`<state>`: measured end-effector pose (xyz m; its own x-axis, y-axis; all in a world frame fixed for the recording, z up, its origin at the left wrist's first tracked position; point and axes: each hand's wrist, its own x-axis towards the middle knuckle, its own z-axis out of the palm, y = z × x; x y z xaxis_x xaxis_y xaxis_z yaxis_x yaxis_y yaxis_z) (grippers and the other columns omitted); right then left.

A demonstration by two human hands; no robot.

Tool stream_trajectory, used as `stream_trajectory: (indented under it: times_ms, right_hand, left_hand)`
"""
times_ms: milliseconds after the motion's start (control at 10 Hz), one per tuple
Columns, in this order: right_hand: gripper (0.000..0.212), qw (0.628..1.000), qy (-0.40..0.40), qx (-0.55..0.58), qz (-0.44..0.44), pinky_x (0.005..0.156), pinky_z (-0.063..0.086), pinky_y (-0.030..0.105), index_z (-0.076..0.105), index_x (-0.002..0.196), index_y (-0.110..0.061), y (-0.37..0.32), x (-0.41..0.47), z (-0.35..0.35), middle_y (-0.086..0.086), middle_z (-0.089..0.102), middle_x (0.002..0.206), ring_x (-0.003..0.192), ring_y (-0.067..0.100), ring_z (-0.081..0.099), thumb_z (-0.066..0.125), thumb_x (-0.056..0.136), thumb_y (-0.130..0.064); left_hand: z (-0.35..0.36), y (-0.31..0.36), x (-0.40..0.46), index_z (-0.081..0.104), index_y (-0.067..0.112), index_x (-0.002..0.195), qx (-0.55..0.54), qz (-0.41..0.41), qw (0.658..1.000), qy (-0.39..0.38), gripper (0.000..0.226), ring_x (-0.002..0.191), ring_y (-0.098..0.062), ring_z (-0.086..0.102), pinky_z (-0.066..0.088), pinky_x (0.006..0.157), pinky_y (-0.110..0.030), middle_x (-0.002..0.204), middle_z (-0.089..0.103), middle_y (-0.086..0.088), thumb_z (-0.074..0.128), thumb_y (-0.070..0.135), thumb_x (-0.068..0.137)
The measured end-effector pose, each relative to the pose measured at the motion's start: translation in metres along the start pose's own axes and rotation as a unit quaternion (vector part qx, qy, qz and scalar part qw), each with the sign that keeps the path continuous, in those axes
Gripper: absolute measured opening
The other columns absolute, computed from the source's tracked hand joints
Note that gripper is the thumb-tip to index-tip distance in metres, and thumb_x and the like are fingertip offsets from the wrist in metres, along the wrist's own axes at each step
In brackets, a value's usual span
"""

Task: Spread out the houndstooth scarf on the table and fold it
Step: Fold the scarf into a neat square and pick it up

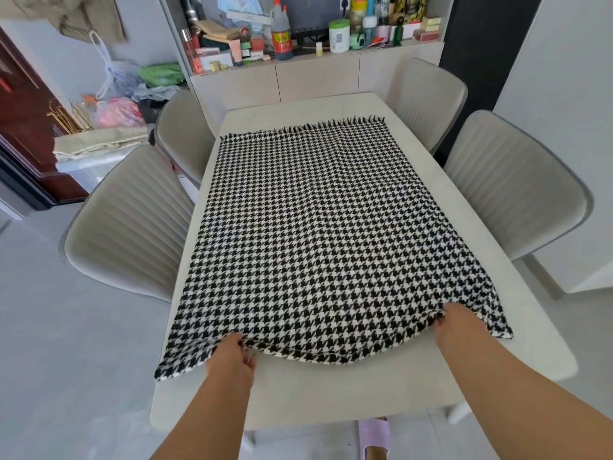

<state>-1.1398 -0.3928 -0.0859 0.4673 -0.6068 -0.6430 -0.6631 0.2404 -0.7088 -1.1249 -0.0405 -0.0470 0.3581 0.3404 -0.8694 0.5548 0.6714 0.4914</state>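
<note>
Head view: table (331, 386) carried houndstooth scarf (318, 234) lying flat, fringe at far edge. Left hand (232, 356) and right hand (459, 323) each pinched the near hem; fingertips hidden under cloth, forearms cut off below.

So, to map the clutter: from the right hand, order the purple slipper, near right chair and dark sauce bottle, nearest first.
From the right hand:
1. Purple slipper, on the floor below the table edge.
2. Near right chair, beside the table.
3. Dark sauce bottle, on the far counter.

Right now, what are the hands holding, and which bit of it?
Both hands hold the scarf by its near edge: the left hand near one corner, the right hand near the other.
</note>
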Motion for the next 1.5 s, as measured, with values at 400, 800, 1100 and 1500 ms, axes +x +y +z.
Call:
stream_trajectory:
  times_ms: [400, 800, 1100, 1500]
  right_hand:
    - [0.031, 0.892, -0.087, 0.438, 0.063, 0.080, 0.056, 0.036, 0.064, 0.115, -0.019, -0.120, 0.011, 0.022, 0.000, 0.068, 0.116, 0.093, 0.021, 0.068, 0.062, 0.084, -0.020]
    - [0.012, 0.885, -0.153, 0.440, -0.010, 0.056, 0.055, 0.029, 0.059, 0.106, -0.014, -0.238, 0.025, 0.045, 0.003, 0.063, 0.092, 0.077, 0.015, 0.062, 0.055, 0.096, -0.016]
    - [0.016, 0.880, -0.196, 0.431, -0.050, 0.044, 0.054, 0.030, 0.056, 0.111, -0.007, -0.302, 0.045, 0.067, 0.010, 0.065, 0.099, 0.082, 0.019, 0.065, 0.048, 0.098, -0.010]
    - [0.020, 0.882, -0.143, 0.441, -0.082, 0.059, 0.057, 0.039, 0.054, 0.117, -0.005, -0.389, 0.070, 0.122, 0.010, 0.065, 0.096, 0.082, 0.021, 0.065, 0.048, 0.098, -0.008]
  left_hand:
    - [0.070, 0.080, -0.021, 0.055, 0.015, 0.084, -0.088, 0.150, 0.980, -0.101, 0.017, 0.066, -0.012, 0.057, 0.050, 0.055, -0.025, 0.078, 0.059, -0.001, 0.054, 0.027, 0.097]
    - [0.164, 0.159, -0.026, 0.053, 0.016, 0.095, -0.059, 0.268, 0.950, -0.151, 0.024, 0.078, -0.015, 0.067, 0.052, 0.066, -0.029, 0.088, 0.065, -0.003, 0.043, 0.038, 0.101]
    - [0.213, 0.215, -0.015, 0.054, 0.015, 0.103, -0.027, 0.287, 0.948, -0.138, 0.025, 0.079, -0.018, 0.062, 0.052, 0.078, -0.037, 0.089, 0.062, -0.003, 0.044, 0.038, 0.101]
    - [0.297, 0.295, 0.011, 0.050, 0.013, 0.121, 0.060, 0.314, 0.928, -0.189, 0.033, 0.093, -0.022, 0.065, 0.053, 0.090, -0.040, 0.095, 0.060, -0.004, 0.042, 0.038, 0.101]
